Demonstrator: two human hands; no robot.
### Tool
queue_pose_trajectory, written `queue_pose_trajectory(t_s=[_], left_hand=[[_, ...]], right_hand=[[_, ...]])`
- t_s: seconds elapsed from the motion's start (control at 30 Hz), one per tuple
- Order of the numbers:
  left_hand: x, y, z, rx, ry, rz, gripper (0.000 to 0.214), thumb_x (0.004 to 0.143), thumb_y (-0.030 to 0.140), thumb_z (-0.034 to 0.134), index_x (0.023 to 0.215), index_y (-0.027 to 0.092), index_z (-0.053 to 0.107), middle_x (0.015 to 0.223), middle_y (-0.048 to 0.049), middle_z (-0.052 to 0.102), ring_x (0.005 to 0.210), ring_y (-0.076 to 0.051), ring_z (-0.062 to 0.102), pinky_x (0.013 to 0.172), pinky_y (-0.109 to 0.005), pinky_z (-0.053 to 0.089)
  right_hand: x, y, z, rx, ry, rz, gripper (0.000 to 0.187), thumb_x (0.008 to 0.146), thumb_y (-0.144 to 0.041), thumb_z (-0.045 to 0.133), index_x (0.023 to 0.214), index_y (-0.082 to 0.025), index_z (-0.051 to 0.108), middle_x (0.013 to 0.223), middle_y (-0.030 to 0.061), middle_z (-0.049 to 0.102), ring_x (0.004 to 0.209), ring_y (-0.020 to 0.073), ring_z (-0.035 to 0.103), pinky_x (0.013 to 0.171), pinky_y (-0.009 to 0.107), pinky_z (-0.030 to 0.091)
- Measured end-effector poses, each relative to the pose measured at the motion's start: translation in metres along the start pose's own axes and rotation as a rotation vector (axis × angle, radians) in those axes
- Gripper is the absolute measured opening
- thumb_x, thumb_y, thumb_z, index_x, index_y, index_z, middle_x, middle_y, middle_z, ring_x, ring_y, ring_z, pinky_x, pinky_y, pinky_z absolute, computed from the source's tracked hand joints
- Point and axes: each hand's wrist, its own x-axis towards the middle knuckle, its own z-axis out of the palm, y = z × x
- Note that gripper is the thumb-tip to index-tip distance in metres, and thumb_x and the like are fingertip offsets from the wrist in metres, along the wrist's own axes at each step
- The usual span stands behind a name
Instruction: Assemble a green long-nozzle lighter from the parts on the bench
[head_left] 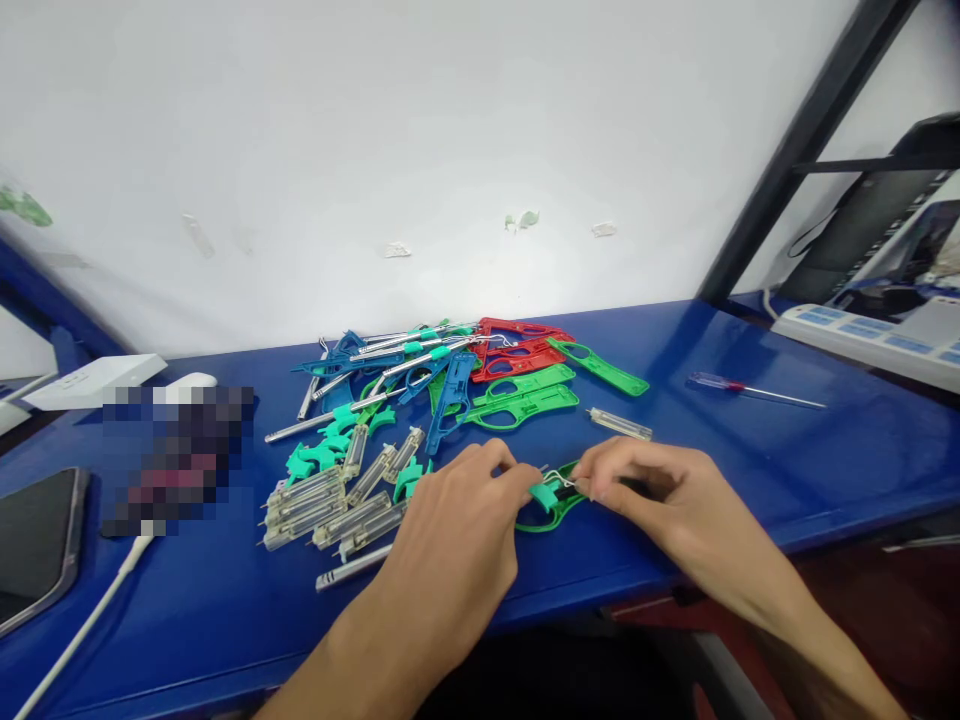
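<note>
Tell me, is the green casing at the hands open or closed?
Open: the white wire and a teal part show exposed at the green casing.

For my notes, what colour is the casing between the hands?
Green casing, clearest in the head view.

The desk (690, 455) spans the frame's lower part, with the wall (420, 130) behind. At lower centre, a handle shell (556, 516) lies between left grip (465, 530) and right grip (667, 490). Left of the left grip lie tanks (352, 520), with triggers (300, 462) behind them. Farther back, tubes (300, 429) overlap a shell heap (525, 402) at centre. A screwdriver (720, 383) lies right of centre, a power strip (862, 335) at the right edge, a phone (34, 550) lower left.
</note>
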Motion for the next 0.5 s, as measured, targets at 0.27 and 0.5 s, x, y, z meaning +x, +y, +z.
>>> queue_pose_trajectory(t_s=[0.27, 0.5], left_hand=[[0.0010, -0.0004, 0.0005, 0.001, -0.011, -0.006, 0.032, 0.097, 0.002, 0.051, 0.104, 0.025, 0.072, 0.102, -0.0007, 0.068, 0.089, -0.021, 0.067, 0.073, -0.032, 0.051], [0.0017, 0.0025, 0.0010, -0.032, 0.009, 0.001, 0.023, 0.103, 0.011, 0.052, 0.102, 0.022, 0.071, 0.100, -0.0023, 0.068, 0.090, -0.023, 0.068, 0.077, -0.037, 0.054]], right_hand=[[-0.0012, 0.0029, -0.0023, 0.053, -0.030, -0.002, 0.022, 0.092, -0.035, 0.076, 0.072, -0.026, 0.074, 0.092, -0.0009, 0.077, 0.087, 0.0153, 0.071, 0.082, 0.023, 0.053], [-0.0011, 0.0050, -0.0018, 0.128, -0.027, 0.010, 0.020, 0.091, -0.033, 0.079, 0.073, -0.026, 0.074, 0.094, -0.0022, 0.077, 0.088, 0.0137, 0.072, 0.082, 0.021, 0.054]])
